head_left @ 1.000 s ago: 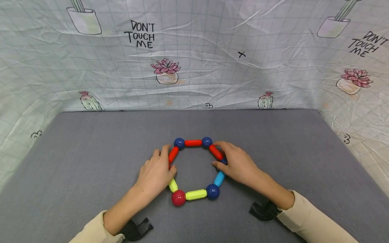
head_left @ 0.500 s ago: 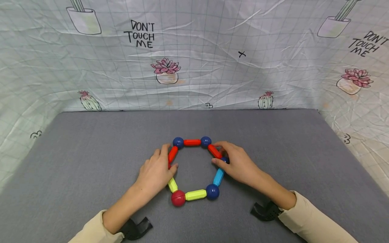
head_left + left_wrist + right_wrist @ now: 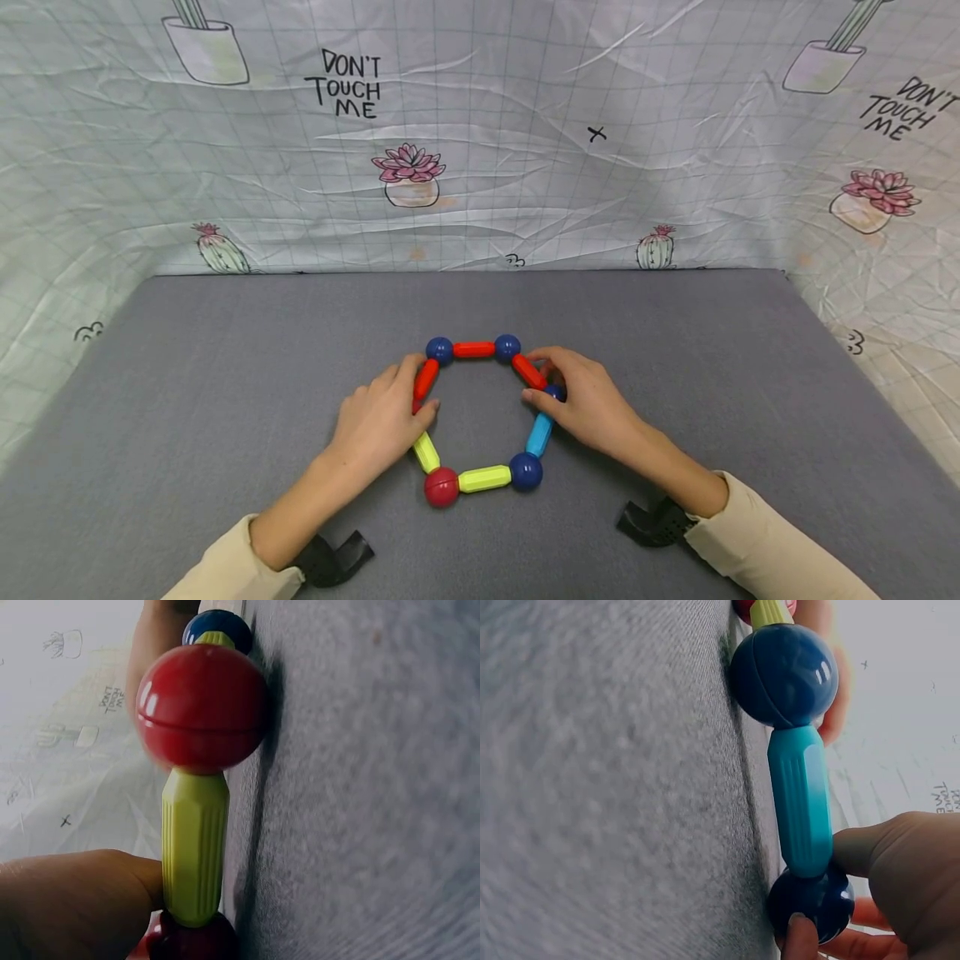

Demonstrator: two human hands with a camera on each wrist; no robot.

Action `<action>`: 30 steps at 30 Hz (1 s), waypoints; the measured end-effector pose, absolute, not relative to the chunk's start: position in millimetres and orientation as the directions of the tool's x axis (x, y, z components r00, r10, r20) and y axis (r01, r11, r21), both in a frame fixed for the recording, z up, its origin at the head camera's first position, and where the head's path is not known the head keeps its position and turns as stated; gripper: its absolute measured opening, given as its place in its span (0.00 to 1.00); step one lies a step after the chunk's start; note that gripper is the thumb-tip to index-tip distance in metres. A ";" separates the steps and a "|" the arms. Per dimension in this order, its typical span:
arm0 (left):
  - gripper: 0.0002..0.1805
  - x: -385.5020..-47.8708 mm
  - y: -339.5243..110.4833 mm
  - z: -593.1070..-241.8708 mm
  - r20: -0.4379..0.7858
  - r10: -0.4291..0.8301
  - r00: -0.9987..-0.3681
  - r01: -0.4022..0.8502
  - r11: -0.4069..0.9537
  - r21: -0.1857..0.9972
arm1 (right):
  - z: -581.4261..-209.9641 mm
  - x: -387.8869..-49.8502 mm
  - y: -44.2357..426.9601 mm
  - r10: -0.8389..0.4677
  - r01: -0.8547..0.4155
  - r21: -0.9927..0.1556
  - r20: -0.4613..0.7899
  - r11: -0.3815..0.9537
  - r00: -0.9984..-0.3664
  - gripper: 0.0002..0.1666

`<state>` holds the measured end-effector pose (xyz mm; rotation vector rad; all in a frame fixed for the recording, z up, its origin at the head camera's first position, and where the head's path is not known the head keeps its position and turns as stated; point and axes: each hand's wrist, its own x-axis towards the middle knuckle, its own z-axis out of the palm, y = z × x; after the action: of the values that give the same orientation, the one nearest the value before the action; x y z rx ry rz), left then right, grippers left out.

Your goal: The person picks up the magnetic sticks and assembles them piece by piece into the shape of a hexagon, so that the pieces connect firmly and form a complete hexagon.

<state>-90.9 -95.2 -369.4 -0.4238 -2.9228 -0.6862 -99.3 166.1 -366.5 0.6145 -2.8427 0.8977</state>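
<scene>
A six-sided ring of magnetic balls and rods lies on the grey surface in the head view. My left hand (image 3: 380,417) holds its left corner, a red ball (image 3: 199,941), thumb on the inner side. At the right corner my right hand (image 3: 588,400) pinches a blue ball (image 3: 826,896) between thumb and fingers. A red rod (image 3: 474,350) joins two blue balls at the far side. The near side has a red ball (image 3: 442,487), a yellow rod (image 3: 484,478) and a blue ball (image 3: 526,472). A light blue rod (image 3: 801,799) leads to the right corner.
The grey cloth surface (image 3: 247,375) extends around the ring. A printed white curtain (image 3: 495,192) hangs behind it and along the sides. Black wrist straps (image 3: 337,560) sit under both forearms, below beige sleeves (image 3: 772,533).
The far side of the ring has shifted slightly left and away from me. My left hand has moved slightly with it; the right hand keeps its hold almost in place.
</scene>
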 end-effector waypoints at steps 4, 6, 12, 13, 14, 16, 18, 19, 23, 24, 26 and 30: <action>0.26 -93.6 -97.2 -368.6 0.176 0.248 -0.953 0.300 0.861 0.412 | -366.1 -99.4 165.0 -0.348 -0.420 -0.506 0.235 0.753 -0.907 0.26; 0.26 -94.4 -97.5 -368.7 0.182 0.255 -0.950 0.308 0.863 0.400 | -366.4 -99.1 164.5 -0.344 -0.419 -0.494 0.241 0.762 -0.908 0.26; 0.25 -95.6 -98.3 -369.7 0.204 0.280 -0.938 0.338 0.871 0.356 | -367.4 -97.9 163.2 -0.329 -0.409 -0.471 0.246 0.781 -0.912 0.25; 0.25 -95.6 -98.5 -369.9 0.205 0.282 -0.937 0.339 0.872 0.353 | -367.8 -97.8 163.2 -0.328 -0.409 -0.470 0.249 0.782 -0.912 0.25; 0.25 -95.7 -98.7 -370.1 0.207 0.283 -0.936 0.341 0.874 0.347 | -368.1 -97.7 163.2 -0.325 -0.408 -0.468 0.249 0.784 -0.912 0.25; 0.24 -95.8 -99.2 -370.2 0.213 0.283 -0.935 0.343 0.876 0.340 | -368.8 -97.5 163.2 -0.323 -0.408 -0.468 0.254 0.784 -0.912 0.25; 0.24 -96.1 -99.7 -370.4 0.214 0.281 -0.935 0.341 0.878 0.335 | -369.5 -97.6 163.3 -0.323 -0.413 -0.468 0.263 0.781 -0.909 0.25; 0.24 -96.4 -99.9 -370.4 0.215 0.280 -0.936 0.340 0.879 0.334 | -369.8 -97.6 163.3 -0.325 -0.418 -0.468 0.269 0.779 -0.907 0.25; 0.24 -97.4 -100.9 -370.1 0.201 0.272 -0.941 0.328 0.879 0.345 | -371.1 -98.1 163.7 -0.332 -0.432 -0.469 0.283 0.770 -0.900 0.24; 0.24 -97.6 -101.4 -369.8 0.198 0.271 -0.942 0.326 0.879 0.349 | -371.3 -98.1 163.7 -0.333 -0.434 -0.471 0.285 0.768 -0.899 0.24; 0.24 -98.1 -102.5 -369.5 0.189 0.272 -0.944 0.324 0.878 0.353 | -371.8 -98.2 163.9 -0.334 -0.434 -0.472 0.283 0.767 -0.899 0.24; 0.23 -99.4 -104.9 -369.2 0.181 0.279 -0.943 0.327 0.876 0.355 | -371.7 -98.0 164.0 -0.335 -0.434 -0.476 0.281 0.765 -0.899 0.25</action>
<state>-99.4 -104.9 -369.2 -0.4733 -2.9220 -0.5851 -98.0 164.0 -371.7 0.6110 -2.7810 0.8155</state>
